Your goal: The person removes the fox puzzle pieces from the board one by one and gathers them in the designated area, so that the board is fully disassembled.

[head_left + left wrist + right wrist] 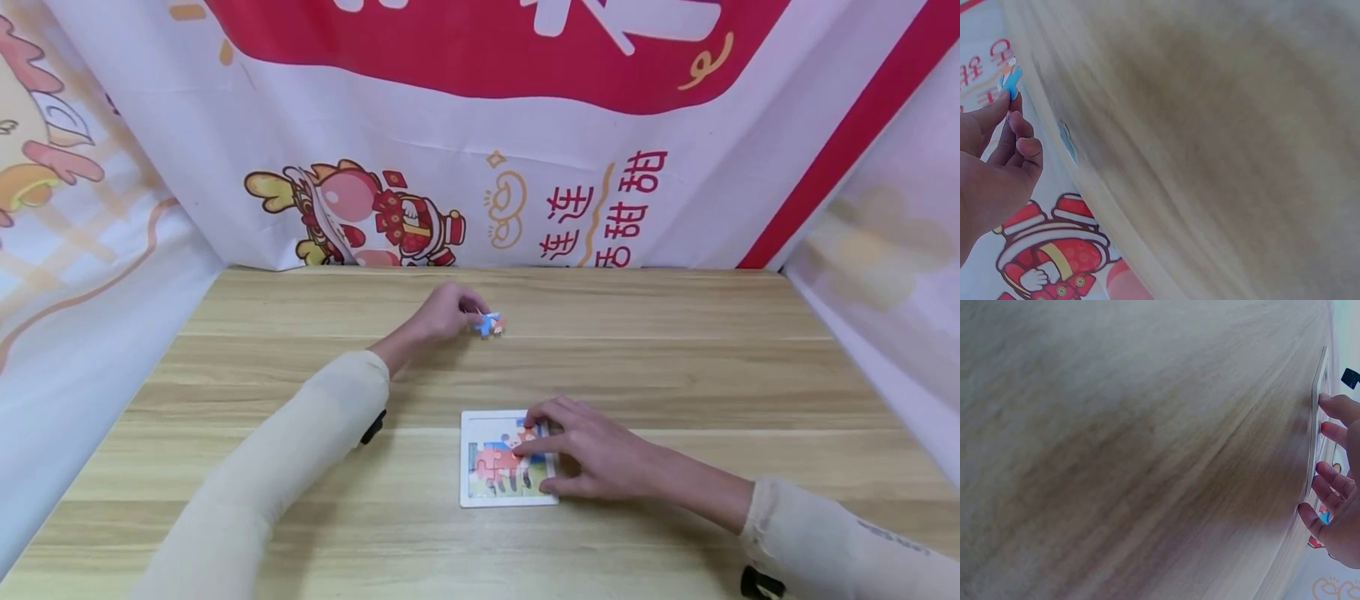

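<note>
My left hand (447, 312) is over the far middle of the table. Its thumb and forefinger pinch a small blue and orange jigsaw piece (1011, 81), lifted off the wood in the left wrist view. Another bluish piece (1067, 141) lies on the table near that hand. Closer to me is a white puzzle tray (464, 467), partly filled with joined pieces (491, 461) in red, blue and green; its upper left part shows bare white. My right hand (592, 450) rests over the tray's right side, fingertips touching the pieces and covering some of them.
The tray lies flat on a wood-grain table (675, 367). A printed white and red cloth (465, 125) hangs along the back edge, and more cloth (885, 242) closes off both sides.
</note>
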Tool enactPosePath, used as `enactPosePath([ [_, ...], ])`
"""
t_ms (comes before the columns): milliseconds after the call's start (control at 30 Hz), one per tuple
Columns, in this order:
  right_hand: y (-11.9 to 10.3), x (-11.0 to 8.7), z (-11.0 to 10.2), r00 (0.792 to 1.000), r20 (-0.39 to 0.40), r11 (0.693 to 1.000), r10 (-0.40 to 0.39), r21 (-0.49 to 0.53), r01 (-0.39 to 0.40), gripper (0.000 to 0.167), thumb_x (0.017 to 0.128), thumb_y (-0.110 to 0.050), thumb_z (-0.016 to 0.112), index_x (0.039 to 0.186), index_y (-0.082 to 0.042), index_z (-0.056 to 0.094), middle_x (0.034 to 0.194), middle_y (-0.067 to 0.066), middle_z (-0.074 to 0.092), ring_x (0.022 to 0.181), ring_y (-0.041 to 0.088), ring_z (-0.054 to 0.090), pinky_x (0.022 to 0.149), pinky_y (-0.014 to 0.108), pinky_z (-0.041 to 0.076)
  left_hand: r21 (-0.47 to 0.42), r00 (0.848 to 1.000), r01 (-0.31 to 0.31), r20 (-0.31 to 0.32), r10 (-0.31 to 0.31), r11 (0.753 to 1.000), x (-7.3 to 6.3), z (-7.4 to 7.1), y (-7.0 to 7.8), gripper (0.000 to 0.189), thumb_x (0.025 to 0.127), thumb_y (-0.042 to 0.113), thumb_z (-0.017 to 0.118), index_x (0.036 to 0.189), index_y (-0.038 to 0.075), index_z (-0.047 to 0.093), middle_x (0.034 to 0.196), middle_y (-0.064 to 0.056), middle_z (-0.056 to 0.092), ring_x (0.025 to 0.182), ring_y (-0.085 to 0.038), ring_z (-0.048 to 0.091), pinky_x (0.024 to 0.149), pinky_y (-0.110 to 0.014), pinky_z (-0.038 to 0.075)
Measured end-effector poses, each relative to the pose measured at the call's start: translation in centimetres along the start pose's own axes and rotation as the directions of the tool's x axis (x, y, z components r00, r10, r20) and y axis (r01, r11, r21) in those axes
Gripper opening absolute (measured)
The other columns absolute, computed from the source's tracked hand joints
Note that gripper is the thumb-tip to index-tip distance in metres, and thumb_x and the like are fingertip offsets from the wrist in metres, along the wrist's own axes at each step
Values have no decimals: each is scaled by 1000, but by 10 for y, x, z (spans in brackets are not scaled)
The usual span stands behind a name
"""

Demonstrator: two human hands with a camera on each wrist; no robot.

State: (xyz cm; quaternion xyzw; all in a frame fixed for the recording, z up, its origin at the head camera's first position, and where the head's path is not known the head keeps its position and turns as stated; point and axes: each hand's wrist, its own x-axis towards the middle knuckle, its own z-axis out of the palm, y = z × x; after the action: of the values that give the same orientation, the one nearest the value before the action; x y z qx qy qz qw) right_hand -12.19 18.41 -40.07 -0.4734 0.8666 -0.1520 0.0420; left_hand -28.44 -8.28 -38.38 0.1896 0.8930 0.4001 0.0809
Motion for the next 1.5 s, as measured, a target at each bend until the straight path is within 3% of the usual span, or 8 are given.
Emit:
enactPosePath([
  [333,0,-2,0,1000,19,1000,19,16,-20,48,95,-46,74,139,-28,68,143,6,54,132,22,47,112,51,41,40,999,43,4,-44,998,17,-1,-10,12,94,2,74,105,1,79,97,-12,73,87,-21,60,74,-28,46],
  [833,0,-1,-1,999,28,999,29,18,-29,49,95,-46,74,140,-29,66,145,7,52,134,24,46,113,53,40,73,997,81,7,-82,994,27,2,-10,14,91,1,76,105,1,79,97,-13,74,85,-21,63,71,-29,52],
  [1033,0,-2,-1,1000,12,1000,11,8,-11,49,94,-45,74,139,-28,67,145,8,53,134,24,47,112,53,40,106,996,86,8,-88,991,30,5,-10,15,90,1,77,105,1,79,101,-13,75,94,-24,67,86,-34,54],
  [1200,-1,-2,-1,1000,2,1000,2,2,-2,49,94,-45,75,139,-28,68,143,8,54,133,24,48,112,53,41,201,998,54,17,-58,978,31,5,-9,10,91,2,75,100,3,80,103,-12,75,102,-26,66,96,-40,52],
  [1333,-1,-2,0,1000,-3,1000,-1,2,1,48,94,-44,75,139,-27,68,143,8,54,133,24,48,112,52,41,272,999,42,18,-48,961,31,6,-9,6,92,3,74,93,6,79,101,-9,74,102,-25,64,98,-41,51],
  [1500,0,-1,0,1000,-5,1000,-5,1,5,48,94,-44,74,139,-27,68,143,8,54,132,24,48,112,52,41,274,999,32,12,-37,961,28,6,-7,6,95,7,74,95,6,80,102,-8,75,102,-24,64,97,-41,51],
])
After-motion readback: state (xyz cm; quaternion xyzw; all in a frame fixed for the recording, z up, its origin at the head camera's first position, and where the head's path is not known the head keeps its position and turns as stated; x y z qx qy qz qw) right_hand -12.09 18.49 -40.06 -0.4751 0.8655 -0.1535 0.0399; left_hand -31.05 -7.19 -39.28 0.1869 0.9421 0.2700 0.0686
